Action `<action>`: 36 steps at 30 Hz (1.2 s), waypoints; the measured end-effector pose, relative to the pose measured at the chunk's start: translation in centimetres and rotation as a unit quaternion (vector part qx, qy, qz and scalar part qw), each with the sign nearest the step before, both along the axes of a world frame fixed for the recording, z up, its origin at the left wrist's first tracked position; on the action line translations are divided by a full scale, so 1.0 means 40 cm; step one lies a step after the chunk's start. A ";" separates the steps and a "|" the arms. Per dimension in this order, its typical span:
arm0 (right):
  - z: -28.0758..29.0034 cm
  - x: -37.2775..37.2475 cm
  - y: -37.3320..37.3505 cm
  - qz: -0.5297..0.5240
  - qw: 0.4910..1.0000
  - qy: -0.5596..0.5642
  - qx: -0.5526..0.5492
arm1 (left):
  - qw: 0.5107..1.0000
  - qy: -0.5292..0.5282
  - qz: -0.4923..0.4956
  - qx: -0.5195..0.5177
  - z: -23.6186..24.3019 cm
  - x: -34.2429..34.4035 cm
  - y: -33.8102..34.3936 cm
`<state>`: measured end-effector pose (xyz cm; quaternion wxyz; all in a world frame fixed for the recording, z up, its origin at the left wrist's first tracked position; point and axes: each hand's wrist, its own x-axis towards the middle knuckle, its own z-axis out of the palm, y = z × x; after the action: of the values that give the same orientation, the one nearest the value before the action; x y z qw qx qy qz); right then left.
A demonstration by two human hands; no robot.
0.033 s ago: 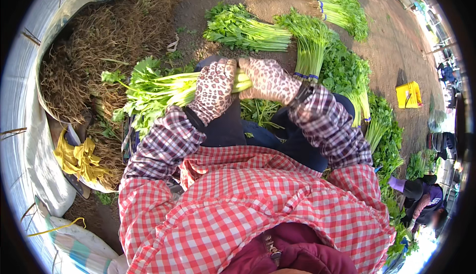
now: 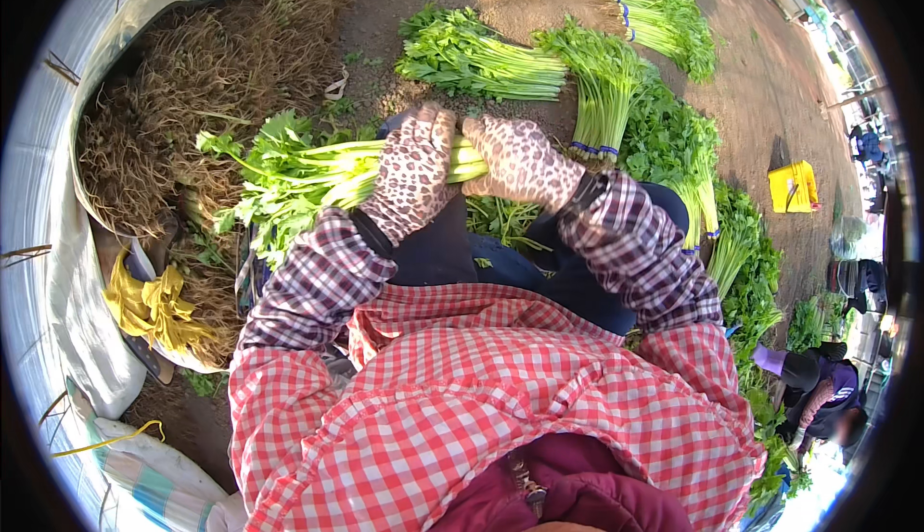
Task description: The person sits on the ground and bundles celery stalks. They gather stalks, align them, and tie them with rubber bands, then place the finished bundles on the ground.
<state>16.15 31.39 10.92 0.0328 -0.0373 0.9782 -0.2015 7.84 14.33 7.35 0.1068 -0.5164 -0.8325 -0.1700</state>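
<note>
My left hand (image 2: 409,171), in a leopard-print glove, grips a bunch of pale-green celery (image 2: 337,162) around its stalks, with the leafy tops out to the left over my lap. My right hand (image 2: 520,162), gloved alike, is closed on the stalk ends just beside my left hand. Under my hands, loose celery stems and leaves (image 2: 505,215) lie between my dark-trousered knees.
Banded celery bundles (image 2: 602,99) lie ahead and along my right. At left are a heap of dry brown roots (image 2: 173,118) and yellow cloth (image 2: 149,301). A yellow container (image 2: 792,187) sits at right, near a co-worker (image 2: 823,397) bending low.
Both hands have shifted very slightly, with my grip on the celery unchanged.
</note>
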 end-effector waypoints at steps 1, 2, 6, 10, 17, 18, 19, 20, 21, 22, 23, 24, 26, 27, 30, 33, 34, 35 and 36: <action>-0.017 0.005 -0.010 0.005 0.999 0.037 0.015 | 0.999 0.043 0.016 0.023 0.001 0.000 -0.006; -0.034 0.016 -0.023 -0.001 0.997 0.065 0.049 | 0.998 0.059 0.002 0.023 0.001 -0.002 -0.006; -0.064 0.070 -0.015 0.020 0.991 0.131 0.005 | 0.998 0.033 0.040 -0.032 -0.032 0.037 -0.015; -0.029 0.106 0.061 -0.015 0.969 0.080 -0.233 | 0.996 0.080 0.032 0.032 -0.058 0.048 -0.011; 0.013 0.067 0.108 0.025 0.981 0.159 -0.111 | 0.998 0.031 0.050 -0.026 -0.062 0.051 -0.009; 0.011 0.059 0.106 0.067 0.979 0.180 -0.069 | 0.998 0.049 0.048 -0.002 -0.064 0.053 -0.011; 0.009 0.054 0.104 0.072 0.981 0.166 -0.073 | 0.998 0.027 0.053 -0.035 -0.068 0.054 -0.014; 0.006 0.050 0.103 0.067 0.984 0.147 -0.079 | 0.998 0.040 0.046 -0.013 -0.071 0.055 -0.016; 0.003 0.048 0.103 0.069 0.983 0.150 -0.082 | 0.998 0.043 0.045 -0.008 -0.075 0.055 -0.018; 0.000 0.047 0.103 0.066 0.984 0.144 -0.088 | 0.998 0.048 0.044 -0.007 -0.078 0.055 -0.019; -0.002 0.047 0.104 0.055 0.987 0.123 -0.089 | 0.998 0.049 0.040 0.004 -0.080 0.054 -0.019; -0.004 0.048 0.104 0.043 0.987 0.102 -0.118 | 0.998 0.048 0.039 0.003 -0.081 0.054 -0.020; -0.006 0.050 0.105 0.001 0.984 0.041 -0.171 | 0.998 0.048 0.037 0.001 -0.079 0.054 -0.019; -0.006 0.052 0.105 0.003 0.979 0.054 -0.197 | 0.998 0.050 0.036 0.001 -0.076 0.055 -0.017; -0.008 0.055 0.104 -0.002 0.978 0.077 -0.194 | 0.998 0.059 0.034 0.003 -0.062 0.057 -0.014; -0.017 0.055 0.109 -0.009 0.973 0.071 -0.221 | 0.998 0.053 0.027 0.001 -0.052 0.055 -0.013; -0.021 0.056 0.112 -0.008 0.975 0.082 -0.205 | 0.999 0.039 0.027 -0.005 -0.050 0.054 -0.013; -0.025 0.057 0.117 0.001 0.975 0.099 -0.197 | 0.999 0.036 0.025 0.001 -0.048 0.054 -0.014; -0.028 0.058 0.119 0.008 0.974 0.124 -0.190 | 0.998 0.049 0.020 0.021 -0.047 0.053 -0.014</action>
<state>18.47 36.16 9.78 -0.0946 -0.0753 0.9183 -0.3769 9.97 13.78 5.46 0.1619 -0.5050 -0.8326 -0.1596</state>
